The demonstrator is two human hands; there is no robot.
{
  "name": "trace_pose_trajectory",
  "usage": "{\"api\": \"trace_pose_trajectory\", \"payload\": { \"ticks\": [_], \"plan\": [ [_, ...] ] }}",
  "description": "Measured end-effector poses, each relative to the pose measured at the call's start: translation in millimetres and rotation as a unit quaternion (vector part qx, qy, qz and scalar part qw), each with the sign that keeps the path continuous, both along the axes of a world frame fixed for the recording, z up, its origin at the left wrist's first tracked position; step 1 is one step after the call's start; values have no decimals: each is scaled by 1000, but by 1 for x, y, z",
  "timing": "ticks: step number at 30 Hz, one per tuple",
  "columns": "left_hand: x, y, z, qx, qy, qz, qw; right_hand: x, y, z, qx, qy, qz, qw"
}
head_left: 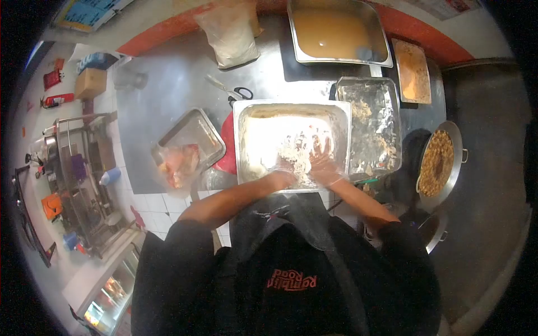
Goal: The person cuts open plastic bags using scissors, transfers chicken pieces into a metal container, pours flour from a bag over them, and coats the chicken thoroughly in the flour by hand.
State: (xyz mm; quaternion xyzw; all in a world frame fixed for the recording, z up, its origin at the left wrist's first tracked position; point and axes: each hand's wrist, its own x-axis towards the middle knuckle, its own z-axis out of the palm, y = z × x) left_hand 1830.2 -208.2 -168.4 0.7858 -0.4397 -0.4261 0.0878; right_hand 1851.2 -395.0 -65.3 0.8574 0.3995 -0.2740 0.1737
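Observation:
A deep metal pan with bright white flour in it sits in front of me. Both my hands reach into its near side, apparently in clear plastic gloves. My left hand is low in the flour, and its fingers are hidden by flour and glare. My right hand lies in the flour with fingers stretched forward, somewhat blurred. Pale flour-coated lumps lie between the hands; I cannot make out their kind. Right of the pan stands a clear tray smeared with floury residue.
Scissors lie behind the pan. On the left are a metal tray and a plastic bag with reddish contents. A bag of white powder, a container of tan liquid and an orange-filled tray stand behind. A wok of brown pieces is right.

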Motion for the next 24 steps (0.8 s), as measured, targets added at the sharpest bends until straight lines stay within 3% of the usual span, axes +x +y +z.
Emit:
{"api": "trace_pose_trajectory", "payload": {
  "ticks": [1, 5, 7, 8, 10, 11, 13, 14, 16, 17, 21, 23, 24],
  "plan": [
    [6, -5, -7, 17, -21, 7, 1000, 3, 6, -8, 38, -17, -62, 997],
    [38, -24, -29, 71, -83, 43, 993, 21, 8, -12, -30, 64, -28, 997],
    [48, -25, -17, 86, -87, 48, 991, 20, 10, -39, 35, -59, -115, 991],
    [50, -21, -7, 111, -69, 48, 990, 17, 8, -42, 36, -64, -118, 990],
    [53, -5, 16, 135, -45, 57, 988, 24, 5, -26, -2, 80, -171, 982],
    [53, 9, 25, 122, -35, 74, 989, 24, 1, -15, 1, 79, -169, 982],
    [49, 40, 36, 65, -18, 116, 991, 22, -7, 15, 176, -45, -274, 944],
    [44, 51, 39, 39, -13, 133, 990, 30, -6, 16, 178, -44, -274, 944],
    [25, 61, 32, 4, -4, 163, 987, 56, -4, 12, 142, 152, -413, 887],
    [17, 63, 27, -11, -5, 180, 984, 55, -10, -44, 116, 158, -378, 905],
    [15, 54, 7, -70, -22, 283, 956, 57, -6, -53, 180, 141, -411, 882],
    [24, 46, -3, -104, -29, 332, 937, 51, 6, -14, 253, 200, -599, 733],
    [31, 45, -4, -121, -33, 350, 929, 53, 6, -11, 258, 197, -598, 733]
  ]
}}
